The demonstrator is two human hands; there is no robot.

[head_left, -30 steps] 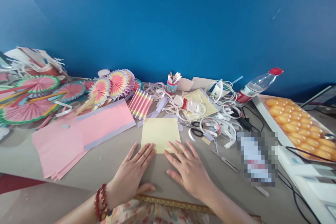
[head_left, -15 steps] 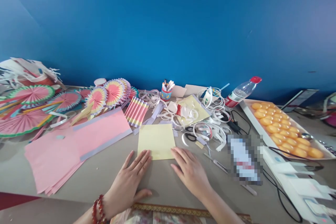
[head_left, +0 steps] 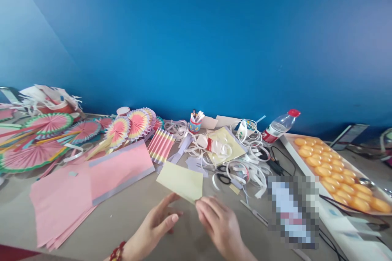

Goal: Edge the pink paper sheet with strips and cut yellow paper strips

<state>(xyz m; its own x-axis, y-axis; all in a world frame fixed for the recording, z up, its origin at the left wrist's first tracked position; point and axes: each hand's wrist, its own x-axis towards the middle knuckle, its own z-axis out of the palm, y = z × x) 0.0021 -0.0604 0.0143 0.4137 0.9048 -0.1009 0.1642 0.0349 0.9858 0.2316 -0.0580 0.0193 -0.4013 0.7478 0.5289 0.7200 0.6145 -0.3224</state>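
Note:
A pale yellow sheet of paper (head_left: pixel 181 180) lies at the middle of the table, turned a little, its near edge slightly lifted. My right hand (head_left: pixel 219 222) pinches that sheet at its near right corner. My left hand (head_left: pixel 156 222), with a red bead bracelet, is just below the near edge; its thumb and fingers are apart and hold nothing. Whether its index fingertip touches the paper I cannot tell. Beyond the sheet is a pleated pink, yellow and lilac paper strip (head_left: pixel 161 145). Pink sheets (head_left: pixel 63 206) are stacked to the left, with a lilac-edged pink sheet (head_left: pixel 121 167) over them.
Folded paper fans (head_left: pixel 50 124) fill the back left. White curled paper strips (head_left: pixel 220 147), black-handled scissors (head_left: pixel 224 178) and a pen cup (head_left: pixel 195 125) stand beyond the sheet. Rightward are a bottle (head_left: pixel 280 128), a tray of orange oval pieces (head_left: pixel 324 163), cables and a blurred-out object (head_left: pixel 289 212).
The yellow sheet has turned and its near edge has risen. My right hand has closed on its corner. My left hand has lifted off the table and rolled thumb-up. The view has tilted up.

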